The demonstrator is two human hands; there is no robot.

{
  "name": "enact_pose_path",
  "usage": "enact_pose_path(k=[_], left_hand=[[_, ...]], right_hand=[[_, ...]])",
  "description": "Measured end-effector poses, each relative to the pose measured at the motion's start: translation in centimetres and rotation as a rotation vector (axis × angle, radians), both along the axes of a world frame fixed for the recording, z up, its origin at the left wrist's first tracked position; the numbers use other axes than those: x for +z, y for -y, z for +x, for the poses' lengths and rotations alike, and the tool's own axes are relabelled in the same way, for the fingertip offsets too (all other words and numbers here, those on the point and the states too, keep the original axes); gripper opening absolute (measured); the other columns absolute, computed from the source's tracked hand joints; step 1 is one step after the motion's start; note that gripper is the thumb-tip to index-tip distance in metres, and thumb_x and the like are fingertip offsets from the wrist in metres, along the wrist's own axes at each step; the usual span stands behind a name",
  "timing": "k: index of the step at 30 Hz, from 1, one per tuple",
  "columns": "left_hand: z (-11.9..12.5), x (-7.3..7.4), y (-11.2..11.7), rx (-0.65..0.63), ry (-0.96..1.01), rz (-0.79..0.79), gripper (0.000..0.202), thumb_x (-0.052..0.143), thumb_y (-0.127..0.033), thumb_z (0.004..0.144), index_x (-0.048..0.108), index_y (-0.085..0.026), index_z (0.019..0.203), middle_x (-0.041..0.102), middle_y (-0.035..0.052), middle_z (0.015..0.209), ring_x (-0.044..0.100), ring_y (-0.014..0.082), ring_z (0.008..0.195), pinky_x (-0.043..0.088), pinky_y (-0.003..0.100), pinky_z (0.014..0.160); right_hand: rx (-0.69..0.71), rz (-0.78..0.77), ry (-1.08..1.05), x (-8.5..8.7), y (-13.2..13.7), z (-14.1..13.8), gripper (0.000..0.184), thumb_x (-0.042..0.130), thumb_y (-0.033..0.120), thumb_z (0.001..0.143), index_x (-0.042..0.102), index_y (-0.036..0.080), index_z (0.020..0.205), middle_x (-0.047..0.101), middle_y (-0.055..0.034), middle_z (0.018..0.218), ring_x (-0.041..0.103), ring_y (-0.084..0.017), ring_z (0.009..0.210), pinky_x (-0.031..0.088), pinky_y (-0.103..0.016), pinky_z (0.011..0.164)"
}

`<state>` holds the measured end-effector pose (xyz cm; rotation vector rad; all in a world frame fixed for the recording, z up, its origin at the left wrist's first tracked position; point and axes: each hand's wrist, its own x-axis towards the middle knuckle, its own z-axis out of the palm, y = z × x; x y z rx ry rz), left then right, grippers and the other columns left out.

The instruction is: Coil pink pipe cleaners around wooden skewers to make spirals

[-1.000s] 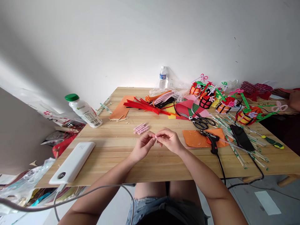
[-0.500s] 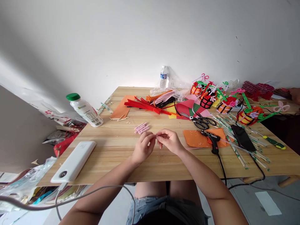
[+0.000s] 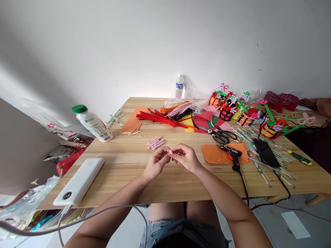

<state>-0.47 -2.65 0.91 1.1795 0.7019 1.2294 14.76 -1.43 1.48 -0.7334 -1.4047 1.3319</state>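
Note:
Over the middle of the wooden table (image 3: 129, 162), my left hand (image 3: 157, 162) and my right hand (image 3: 185, 158) meet fingertip to fingertip. Both pinch a small pink pipe-cleaner piece (image 3: 170, 151) between them. A few finished pink coils (image 3: 155, 142) lie on the table just beyond my left hand. The bundle of red, orange, pink and black pipe cleaners (image 3: 168, 113) lies farther back.
A white power bank (image 3: 79, 179) lies at front left, a green-capped bottle (image 3: 92, 124) behind it. Right of my hands are orange felt (image 3: 216, 155), a glue gun (image 3: 232, 156), scissors (image 3: 221, 135), a black phone (image 3: 266, 152) and green sticks. Small craft baskets (image 3: 245, 115) and a water bottle (image 3: 179, 86) stand at the back.
My hands stay together at the same spot; the fingers shift slightly on the pink piece. The view has tilted a little.

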Motion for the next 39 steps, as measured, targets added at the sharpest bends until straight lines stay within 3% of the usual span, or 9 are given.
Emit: enact_pose_path(k=[7,15,29,39], left_hand=[[0.1,0.4,-0.2,-0.163,0.205,-0.213,0.029,0.078,-0.032,0.069,0.059,-0.013,0.081,0.061,0.0013,0.063,0.056,0.0118,0.055,0.029,0.021,0.050],[0.1,0.6,-0.3,-0.216,0.259,-0.302,0.027,0.077,-0.028,0.069,0.059,-0.011,0.079,0.048,-0.0046,0.051,0.030,0.0019,0.041,0.017,0.019,0.046],[0.1,0.3,-0.8,-0.239,0.239,-0.294,0.027,0.076,-0.029,0.068,0.059,-0.011,0.080,0.046,-0.0052,0.050,0.029,0.0023,0.041,0.015,0.019,0.045],[-0.2,-0.7,-0.8,-0.115,0.066,-0.114,0.030,0.072,-0.037,0.076,0.056,-0.013,0.085,0.055,-0.0023,0.056,0.047,0.0086,0.051,0.031,0.021,0.050]], right_hand=[[-0.009,0.107,0.053,-0.1,-0.1,0.4,0.020,0.074,0.033,0.075,0.067,0.017,0.083,0.061,-0.0006,0.078,0.058,-0.009,0.052,0.051,-0.023,0.045],[-0.015,0.135,0.096,0.3,0.0,0.8,0.020,0.072,0.036,0.077,0.069,0.018,0.085,0.062,-0.0025,0.082,0.058,-0.009,0.054,0.050,-0.022,0.043],[-0.058,0.148,0.145,-0.2,-0.2,0.9,0.018,0.071,0.035,0.078,0.070,0.018,0.084,0.064,-0.0034,0.085,0.056,-0.007,0.049,0.048,-0.021,0.043],[-0.080,0.114,0.118,-0.3,-0.2,0.5,0.018,0.071,0.034,0.076,0.068,0.017,0.082,0.061,-0.0016,0.078,0.056,-0.009,0.051,0.047,-0.021,0.042]])
